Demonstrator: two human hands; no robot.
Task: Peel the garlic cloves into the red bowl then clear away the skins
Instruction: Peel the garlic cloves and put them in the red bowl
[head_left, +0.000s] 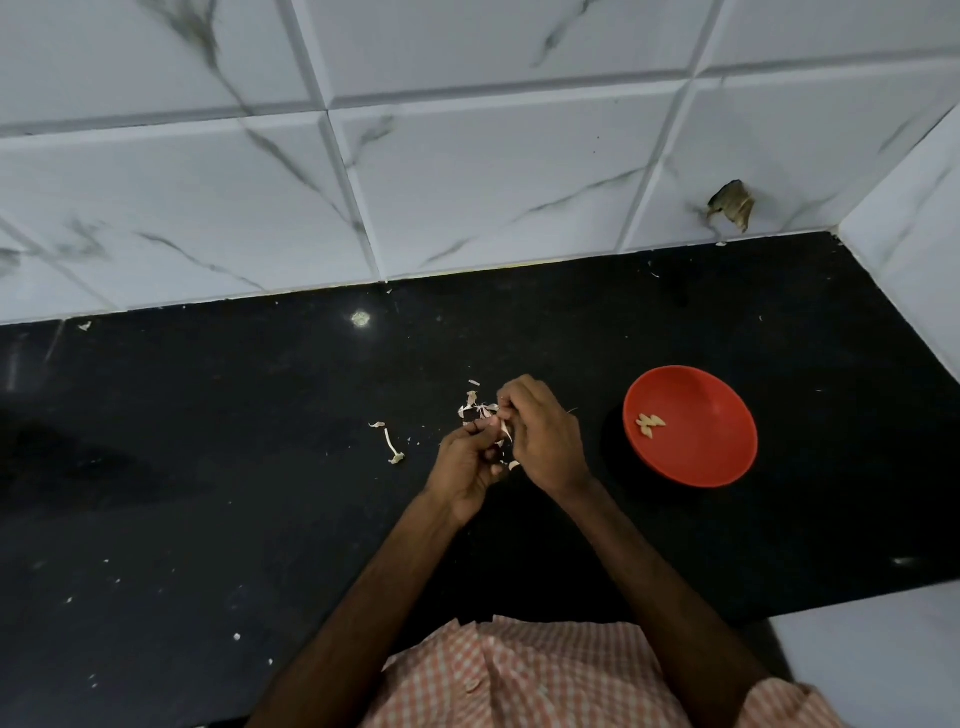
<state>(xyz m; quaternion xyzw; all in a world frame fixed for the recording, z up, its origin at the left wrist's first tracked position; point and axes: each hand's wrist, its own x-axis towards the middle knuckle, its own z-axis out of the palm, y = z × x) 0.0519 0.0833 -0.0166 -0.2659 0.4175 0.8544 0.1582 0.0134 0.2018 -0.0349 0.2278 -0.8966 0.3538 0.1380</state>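
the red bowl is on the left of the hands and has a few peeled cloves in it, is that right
Not quite. The head view shows the red bowl on the right of the hands, beside the right hand, not the left hand. It does hold a few peeled cloves. Both hands pinch a garlic clove between them.

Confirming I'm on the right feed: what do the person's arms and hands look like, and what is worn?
The left arm and right arm are bare. The left hand and right hand show no glove, ring or watch. The only clothing in view is an orange-and-white checked shirt.
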